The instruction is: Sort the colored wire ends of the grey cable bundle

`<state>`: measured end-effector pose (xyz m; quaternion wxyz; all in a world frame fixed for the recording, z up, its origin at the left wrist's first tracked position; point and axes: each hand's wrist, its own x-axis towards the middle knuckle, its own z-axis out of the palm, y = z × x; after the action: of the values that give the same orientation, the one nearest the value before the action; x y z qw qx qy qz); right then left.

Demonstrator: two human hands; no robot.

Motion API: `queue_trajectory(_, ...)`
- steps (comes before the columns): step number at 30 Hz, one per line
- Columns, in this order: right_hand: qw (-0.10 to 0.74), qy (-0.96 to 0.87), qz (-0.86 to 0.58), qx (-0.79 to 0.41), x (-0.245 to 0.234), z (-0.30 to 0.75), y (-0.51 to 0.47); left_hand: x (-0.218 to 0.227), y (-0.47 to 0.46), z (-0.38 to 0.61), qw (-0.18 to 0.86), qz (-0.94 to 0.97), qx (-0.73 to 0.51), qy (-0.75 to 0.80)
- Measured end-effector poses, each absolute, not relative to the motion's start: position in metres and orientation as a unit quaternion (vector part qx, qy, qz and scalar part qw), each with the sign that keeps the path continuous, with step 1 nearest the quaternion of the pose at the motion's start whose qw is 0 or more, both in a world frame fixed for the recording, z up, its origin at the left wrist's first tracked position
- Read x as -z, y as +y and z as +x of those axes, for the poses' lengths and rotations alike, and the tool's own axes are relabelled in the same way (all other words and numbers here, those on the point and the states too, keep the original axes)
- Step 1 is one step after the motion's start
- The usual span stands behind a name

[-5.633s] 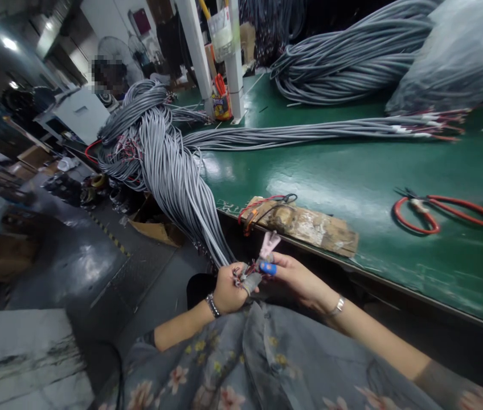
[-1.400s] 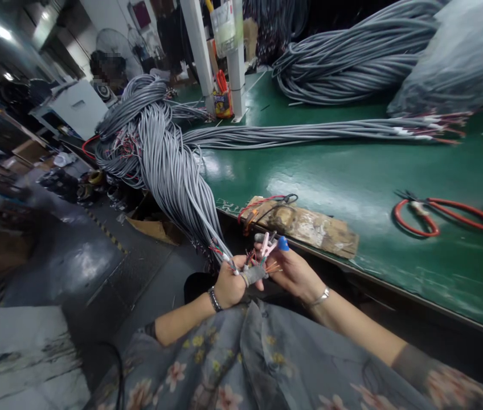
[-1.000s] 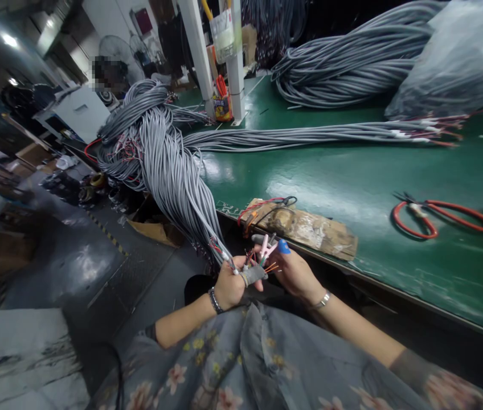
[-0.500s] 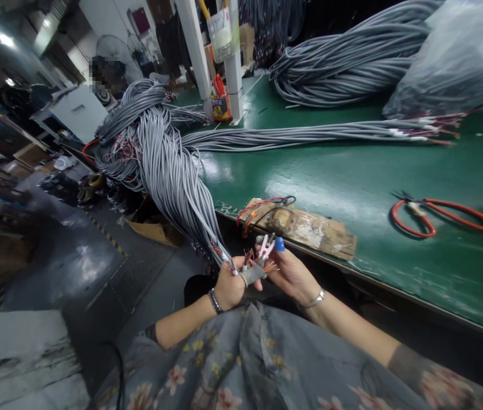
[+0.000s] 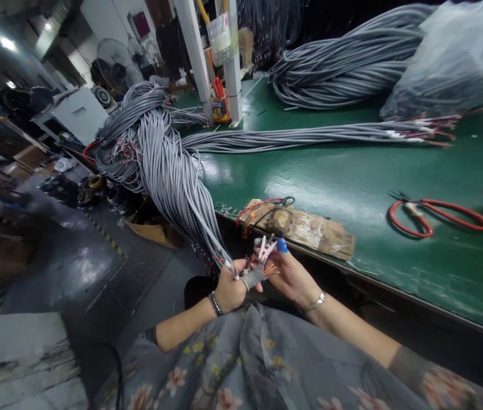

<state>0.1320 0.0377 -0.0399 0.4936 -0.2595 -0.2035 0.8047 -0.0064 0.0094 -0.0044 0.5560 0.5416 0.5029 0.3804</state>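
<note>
Grasps grey cable ends (image 5: 228,265) in left hand (image 5: 229,289), near side of wooden board (image 5: 310,229). Curls right hand (image 5: 293,276) by pink clip (image 5: 266,251), off board's edge; can't tell grip. Shows benchtop (image 5: 352,185) between board and pliers (image 5: 413,210).

A grey shirt (image 5: 241,347) is showing pink flowers (image 5: 176,374) and little yellow ones (image 5: 197,347). A dark, beady band (image 5: 215,303) is going round the left wrist (image 5: 220,298), and a shiny silver band (image 5: 320,300) is circling the right wrist (image 5: 312,295). A blue cap (image 5: 282,245) is covering the right thumb (image 5: 285,255), and a grey cover (image 5: 253,277) is wrapping the left one.
</note>
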Motion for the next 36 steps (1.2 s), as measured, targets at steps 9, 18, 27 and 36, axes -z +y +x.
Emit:
queue_trajectory(9,0.437,-0.249,-0.241,-0.83,0.033,0.146,0.022,-0.002,0.002,-0.009,0.521,0.585,-0.376,0.496)
queue_trajectory(18,0.408,-0.348,-0.375,-0.756,0.032,0.147,0.015,0.005,0.006,-0.013,0.507,0.627,-0.356,0.472)
queue_trajectory(27,0.398,-0.404,-0.448,-0.691,0.02,0.147,0.018,0.007,0.008,-0.015,0.561,0.565,-0.357,0.489)
queue_trajectory(36,0.422,-0.364,-0.427,-0.712,0.025,0.144,0.012,0.009,0.004,-0.015,0.559,0.519,-0.419,0.492)
